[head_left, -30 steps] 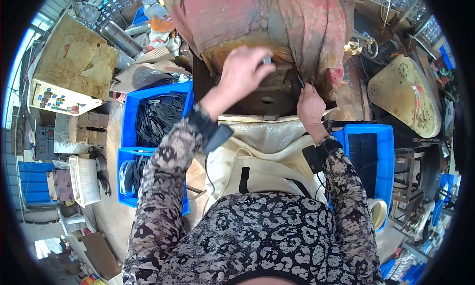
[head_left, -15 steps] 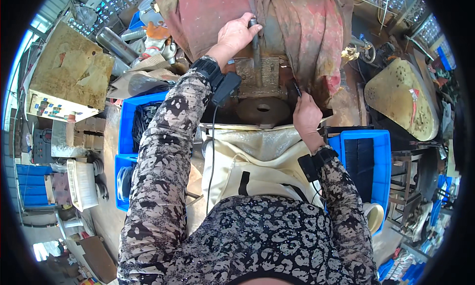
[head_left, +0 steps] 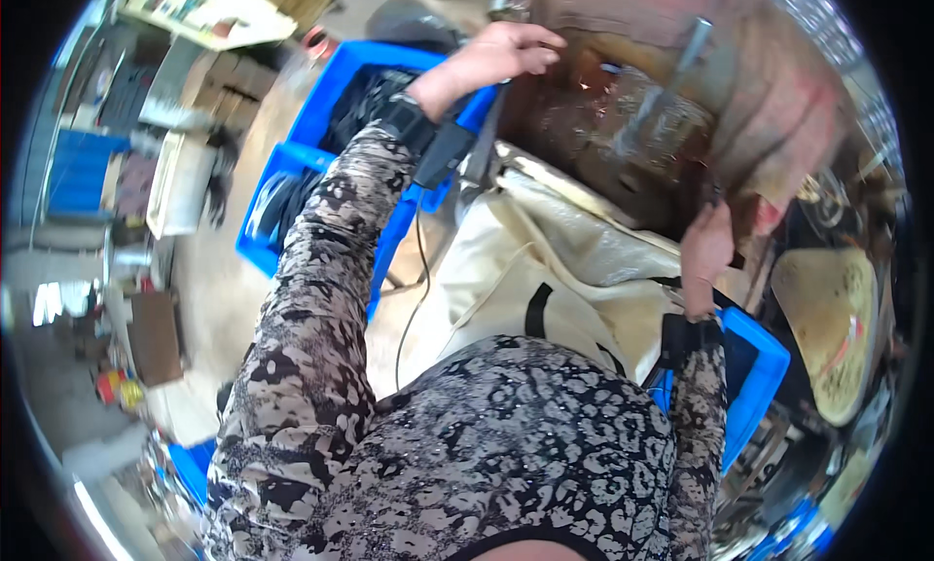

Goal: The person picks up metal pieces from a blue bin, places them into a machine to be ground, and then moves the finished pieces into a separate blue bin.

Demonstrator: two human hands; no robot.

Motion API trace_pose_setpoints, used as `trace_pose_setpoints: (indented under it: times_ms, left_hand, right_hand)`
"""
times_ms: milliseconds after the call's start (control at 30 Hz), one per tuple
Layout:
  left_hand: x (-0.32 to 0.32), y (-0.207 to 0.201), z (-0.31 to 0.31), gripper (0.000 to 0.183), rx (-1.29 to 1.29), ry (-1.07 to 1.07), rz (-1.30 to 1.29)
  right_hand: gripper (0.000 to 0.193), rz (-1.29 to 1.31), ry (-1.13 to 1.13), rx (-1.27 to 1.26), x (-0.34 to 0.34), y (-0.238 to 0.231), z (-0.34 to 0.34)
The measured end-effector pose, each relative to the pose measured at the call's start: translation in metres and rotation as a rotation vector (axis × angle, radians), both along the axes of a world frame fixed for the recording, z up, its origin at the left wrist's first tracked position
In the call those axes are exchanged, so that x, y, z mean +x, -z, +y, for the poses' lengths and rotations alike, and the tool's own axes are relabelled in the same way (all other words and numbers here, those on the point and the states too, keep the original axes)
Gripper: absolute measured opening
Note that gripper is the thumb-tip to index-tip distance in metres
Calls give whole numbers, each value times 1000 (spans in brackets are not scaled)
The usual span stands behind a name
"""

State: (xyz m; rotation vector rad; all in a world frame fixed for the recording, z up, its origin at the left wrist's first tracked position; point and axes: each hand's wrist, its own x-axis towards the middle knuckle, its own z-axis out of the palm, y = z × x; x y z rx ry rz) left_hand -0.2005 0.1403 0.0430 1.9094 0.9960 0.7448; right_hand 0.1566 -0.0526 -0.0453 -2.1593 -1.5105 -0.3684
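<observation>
Metal rod [head_left: 692, 49], well R of L grip [head_left: 491, 63], fingers loose, empty, R grip [head_left: 706, 254] clasping blurred dk tool [head_left: 714, 192]

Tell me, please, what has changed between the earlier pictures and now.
The left hand has let go of the metal rod and moved left, toward the blue crate. The view has turned left. The right hand stays near the hanging red cloth.
</observation>
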Motion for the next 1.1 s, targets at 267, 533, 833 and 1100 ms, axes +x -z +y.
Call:
trace_pose_setpoints:
  times_ms: [267, 533, 833, 1100]
  left_hand:
    - [-207, 95, -51, 21, 81, -531, 348]
    - [-140, 166, -49, 29, -545, -746, 388]
    - [-115, 187, -55, 23, -402, -732, 514]
    - [-133, 212, -56, 10, -69, -634, 716]
  right_hand:
    - [28, 7, 37, -108, 10, 4, 1]
    - [31, -47, 55, -160, 32, 5, -2]
    - [31, -13, 63, -160, 25, -4, -5]
    - [30, 13, 25, -133, 31, 2, -5]
